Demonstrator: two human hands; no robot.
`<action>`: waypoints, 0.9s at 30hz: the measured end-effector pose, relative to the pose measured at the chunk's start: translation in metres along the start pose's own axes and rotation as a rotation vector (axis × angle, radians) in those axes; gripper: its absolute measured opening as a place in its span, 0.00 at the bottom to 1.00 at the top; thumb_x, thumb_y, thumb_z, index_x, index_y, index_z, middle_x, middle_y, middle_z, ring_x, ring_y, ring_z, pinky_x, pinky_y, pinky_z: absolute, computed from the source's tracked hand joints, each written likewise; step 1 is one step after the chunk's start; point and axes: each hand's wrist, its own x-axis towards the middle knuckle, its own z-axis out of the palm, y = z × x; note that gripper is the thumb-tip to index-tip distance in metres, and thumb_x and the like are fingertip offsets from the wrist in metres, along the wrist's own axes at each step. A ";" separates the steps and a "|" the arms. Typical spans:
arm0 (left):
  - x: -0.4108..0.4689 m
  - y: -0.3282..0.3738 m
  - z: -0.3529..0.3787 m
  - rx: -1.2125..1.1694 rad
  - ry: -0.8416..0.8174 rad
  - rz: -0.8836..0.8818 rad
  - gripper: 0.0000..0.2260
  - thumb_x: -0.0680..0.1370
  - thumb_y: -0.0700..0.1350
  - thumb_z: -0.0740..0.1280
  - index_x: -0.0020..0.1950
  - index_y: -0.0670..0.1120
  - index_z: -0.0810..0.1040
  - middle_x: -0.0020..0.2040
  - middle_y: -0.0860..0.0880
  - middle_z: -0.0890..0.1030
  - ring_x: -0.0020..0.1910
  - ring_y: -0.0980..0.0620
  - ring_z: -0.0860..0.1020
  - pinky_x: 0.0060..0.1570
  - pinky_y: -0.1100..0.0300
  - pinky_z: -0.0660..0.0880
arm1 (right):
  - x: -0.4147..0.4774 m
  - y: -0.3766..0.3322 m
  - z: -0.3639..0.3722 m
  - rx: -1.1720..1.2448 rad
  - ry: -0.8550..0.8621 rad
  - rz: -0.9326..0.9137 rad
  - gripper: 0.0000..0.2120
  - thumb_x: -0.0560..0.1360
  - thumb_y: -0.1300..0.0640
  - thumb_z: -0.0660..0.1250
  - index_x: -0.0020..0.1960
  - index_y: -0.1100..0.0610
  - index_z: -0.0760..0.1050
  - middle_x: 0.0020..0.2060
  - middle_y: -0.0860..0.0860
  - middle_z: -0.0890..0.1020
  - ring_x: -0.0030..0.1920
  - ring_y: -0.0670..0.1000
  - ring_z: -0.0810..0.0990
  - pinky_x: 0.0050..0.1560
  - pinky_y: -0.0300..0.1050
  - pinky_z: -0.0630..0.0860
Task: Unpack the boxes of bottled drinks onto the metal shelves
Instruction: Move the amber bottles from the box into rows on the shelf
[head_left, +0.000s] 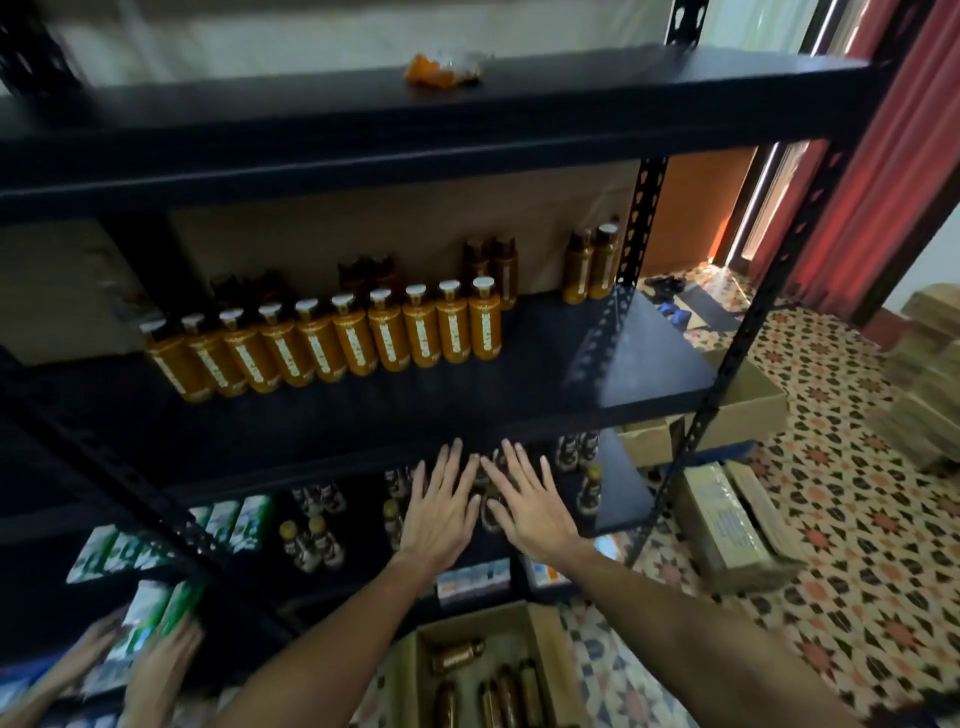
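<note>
- The left hand (440, 512) and right hand (530, 506) lie side by side, fingers straight and spread, holding nothing.
- Both reach in below the front edge of the middle shelf (519, 374).
- Dark bottles (491, 514) stand on the lower shelf (618, 483) just behind the fingers; whether they touch is unclear.
- Orange bottles (332, 340) line the middle shelf.
- An open box (545, 639) on the floor holds more bottles.
- Another person's hand (161, 670) holds green cartons (156, 613).

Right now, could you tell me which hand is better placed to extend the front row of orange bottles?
Probably the right hand: the middle shelf is bare at the right end of the front row, on that hand's side. The left hand is equally open and empty, but farther over.
</note>
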 end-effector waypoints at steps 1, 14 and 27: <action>-0.011 0.003 0.007 0.002 -0.023 0.001 0.27 0.83 0.56 0.50 0.81 0.48 0.55 0.82 0.44 0.51 0.80 0.45 0.53 0.75 0.42 0.55 | -0.013 -0.001 0.010 -0.002 -0.028 0.001 0.28 0.85 0.41 0.43 0.81 0.42 0.36 0.82 0.51 0.41 0.81 0.52 0.38 0.78 0.58 0.39; -0.139 0.047 0.111 -0.175 -0.546 -0.014 0.23 0.82 0.51 0.51 0.76 0.46 0.69 0.78 0.42 0.63 0.76 0.43 0.64 0.70 0.40 0.64 | -0.163 -0.017 0.121 0.173 -0.475 0.175 0.27 0.85 0.44 0.46 0.82 0.50 0.53 0.79 0.58 0.59 0.80 0.59 0.55 0.75 0.67 0.59; -0.169 0.032 0.323 -0.328 -0.838 -0.061 0.18 0.84 0.49 0.55 0.72 0.44 0.69 0.70 0.44 0.72 0.68 0.45 0.70 0.67 0.44 0.67 | -0.212 0.018 0.292 0.388 -0.746 0.496 0.17 0.83 0.53 0.58 0.66 0.60 0.76 0.59 0.60 0.79 0.59 0.60 0.78 0.60 0.55 0.75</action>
